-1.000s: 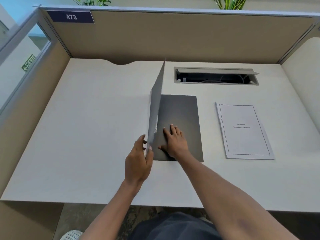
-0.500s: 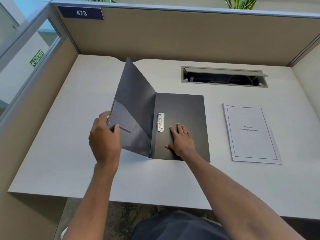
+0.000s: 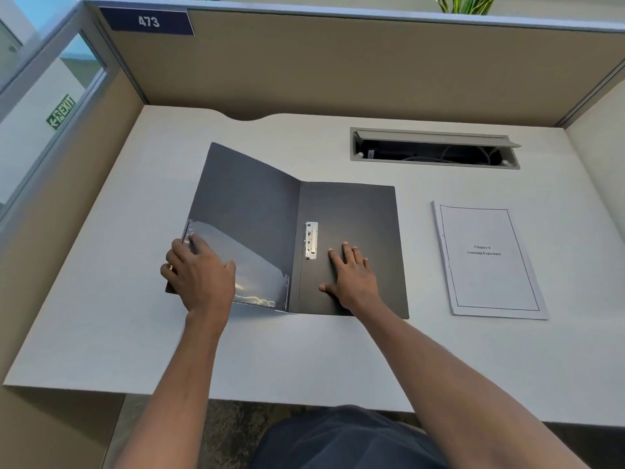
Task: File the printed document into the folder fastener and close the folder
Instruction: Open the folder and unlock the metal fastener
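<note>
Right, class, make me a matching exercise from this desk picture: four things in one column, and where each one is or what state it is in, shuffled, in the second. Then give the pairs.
Things
1. left hand
2. right hand
3. printed document
4. metal fastener

Places or states
A. lying alone on the desk, right of the folder
B. near the spine of the open folder, nothing filed in it
C. holding the outer edge of the front cover
D. pressed flat on the back cover

Pairs: 1-C, 2-D, 3-A, 4-B
</note>
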